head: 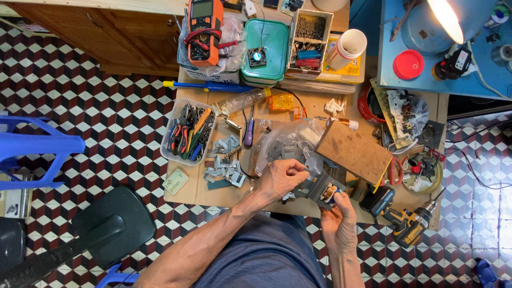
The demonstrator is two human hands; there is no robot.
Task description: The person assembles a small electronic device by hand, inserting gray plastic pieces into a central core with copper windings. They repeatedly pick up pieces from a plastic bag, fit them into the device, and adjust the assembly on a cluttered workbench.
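Nearest the camera, at the lower middle of the frame, a lap in blue-grey cloth (261, 256) is seen, with both forearms reaching up from it to the edge of a low wooden worktable (186, 189). The right hand (337, 213), at the lower centre right, is closed around a small transformer (324, 190), a grey laminated core with a wound coil showing blue and orange at its near end. The left hand (282, 178) is curled, its fingertips pinched narrowly on what looks like a thin grey lamination (305, 178) at the top of the core (whether the plate is fully gripped cannot be told). The transformer is held just above the table's near edge, at the centre of the frame. A scatter of loose grey plates (224, 168) lies left of the hands, and a clear tray of pliers (188, 130) is seen further to the upper left. A wooden block (353, 151) rests just above and right of the hands, and a yellow cordless drill (408, 223) lies at the lower right. For the plate work to go well, the core is best held steady by the right hand while the plate is kept flat and in line with the stack, so that it is not bent and the winding is not scraped.
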